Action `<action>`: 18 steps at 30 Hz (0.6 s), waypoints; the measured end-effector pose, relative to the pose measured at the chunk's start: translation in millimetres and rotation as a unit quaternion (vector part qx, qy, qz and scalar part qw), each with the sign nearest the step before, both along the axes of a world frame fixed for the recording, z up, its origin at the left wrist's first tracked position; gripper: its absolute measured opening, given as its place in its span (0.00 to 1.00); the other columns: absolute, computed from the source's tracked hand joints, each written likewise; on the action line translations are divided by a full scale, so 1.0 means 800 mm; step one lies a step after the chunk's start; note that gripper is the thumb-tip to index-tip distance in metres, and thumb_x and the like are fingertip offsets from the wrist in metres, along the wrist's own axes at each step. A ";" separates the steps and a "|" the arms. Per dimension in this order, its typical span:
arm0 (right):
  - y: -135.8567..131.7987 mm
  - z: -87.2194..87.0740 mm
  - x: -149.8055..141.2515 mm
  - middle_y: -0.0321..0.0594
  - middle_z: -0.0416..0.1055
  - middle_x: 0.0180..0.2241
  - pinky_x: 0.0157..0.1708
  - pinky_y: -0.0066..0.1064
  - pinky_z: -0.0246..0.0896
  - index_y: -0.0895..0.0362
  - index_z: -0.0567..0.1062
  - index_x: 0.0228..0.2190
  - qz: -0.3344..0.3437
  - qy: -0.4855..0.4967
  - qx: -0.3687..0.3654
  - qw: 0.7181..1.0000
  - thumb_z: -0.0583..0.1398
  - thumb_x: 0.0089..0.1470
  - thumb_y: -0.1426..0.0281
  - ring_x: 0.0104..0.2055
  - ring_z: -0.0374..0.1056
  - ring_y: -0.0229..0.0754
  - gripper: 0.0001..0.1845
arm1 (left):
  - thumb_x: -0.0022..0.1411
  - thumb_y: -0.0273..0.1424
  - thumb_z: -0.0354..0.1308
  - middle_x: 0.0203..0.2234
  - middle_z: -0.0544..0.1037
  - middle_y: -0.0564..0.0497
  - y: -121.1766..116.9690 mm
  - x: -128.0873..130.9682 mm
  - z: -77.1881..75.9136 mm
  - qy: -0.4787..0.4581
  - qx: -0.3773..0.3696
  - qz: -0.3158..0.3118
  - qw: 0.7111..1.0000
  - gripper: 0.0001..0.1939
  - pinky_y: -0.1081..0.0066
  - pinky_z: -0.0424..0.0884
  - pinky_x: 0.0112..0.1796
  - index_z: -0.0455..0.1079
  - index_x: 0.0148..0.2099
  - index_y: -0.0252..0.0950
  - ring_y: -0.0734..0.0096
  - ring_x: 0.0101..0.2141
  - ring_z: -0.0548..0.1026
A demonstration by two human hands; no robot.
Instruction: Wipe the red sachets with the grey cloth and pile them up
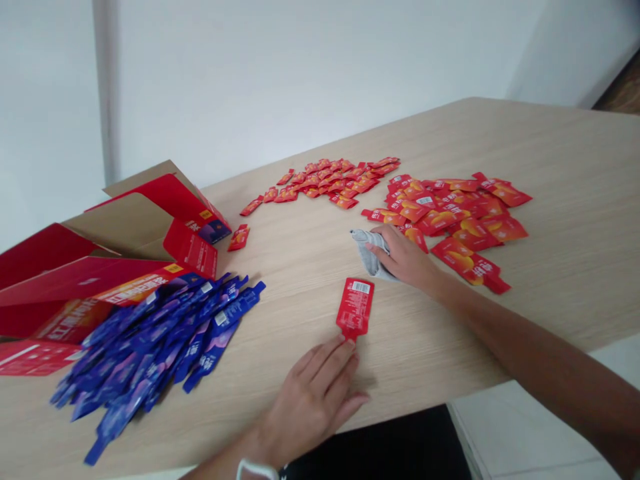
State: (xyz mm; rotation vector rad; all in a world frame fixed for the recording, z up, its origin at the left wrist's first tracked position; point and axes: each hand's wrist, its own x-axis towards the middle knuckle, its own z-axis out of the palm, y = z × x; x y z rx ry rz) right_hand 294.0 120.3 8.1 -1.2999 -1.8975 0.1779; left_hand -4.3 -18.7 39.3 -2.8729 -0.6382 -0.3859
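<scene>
A red sachet point(355, 307) lies on the wooden table with its barcode and printed text facing up. Fingertips of my left hand point(315, 390) press on its narrow neck, holding it against the tabletop; the fingers are close together and the thumb lies to the side. Just above and to the right, my right hand point(400, 257) is wrapped around a folded grey cloth point(371, 248), which sits near the sachet without touching it. Right beside that hand is a pile of larger red sachets point(455, 213) with yellow-orange pictures.
Small red sachets point(335, 179) lie heaped at the back, a single one point(239, 237) apart from them. At left stands an open red cardboard box point(127, 227). Many blue sachets point(165, 340) are piled against it. A white wall point(300, 73) runs behind the table point(300, 267).
</scene>
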 end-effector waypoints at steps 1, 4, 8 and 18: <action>-0.002 0.002 -0.002 0.51 0.69 0.51 0.52 0.50 0.67 0.55 0.65 0.53 0.003 -0.005 0.000 1.000 0.51 0.69 0.59 0.56 0.67 0.56 0.17 | 0.69 0.43 0.59 0.58 0.75 0.40 -0.001 0.002 0.000 -0.001 0.012 -0.008 1.000 0.25 0.58 0.76 0.53 0.72 0.58 0.28 0.53 0.57 0.74; -0.018 0.012 -0.018 0.50 0.69 0.50 0.51 0.47 0.68 0.55 0.66 0.52 0.031 -0.025 0.002 0.999 0.53 0.69 0.61 0.54 0.68 0.54 0.15 | 0.70 0.46 0.56 0.57 0.76 0.39 0.003 0.006 -0.006 -0.003 0.031 -0.010 0.999 0.27 0.60 0.78 0.51 0.73 0.57 0.27 0.53 0.55 0.77; -0.057 0.024 -0.058 0.48 0.69 0.51 0.49 0.39 0.70 0.55 0.67 0.53 0.130 -0.082 -0.022 0.988 0.56 0.67 0.66 0.53 0.69 0.49 0.15 | 0.71 0.46 0.55 0.53 0.79 0.38 0.007 0.006 -0.026 -0.025 0.030 -0.002 0.999 0.27 0.61 0.77 0.52 0.73 0.56 0.26 0.54 0.53 0.78; -0.015 0.002 -0.055 0.48 0.71 0.50 0.37 0.36 0.71 0.55 0.71 0.51 0.066 -0.239 -0.102 0.963 0.57 0.66 0.68 0.46 0.73 0.49 0.13 | 0.73 0.48 0.48 0.53 0.78 0.35 -0.004 0.000 -0.041 -0.027 0.005 0.022 0.999 0.30 0.60 0.73 0.54 0.72 0.57 0.24 0.52 0.55 0.76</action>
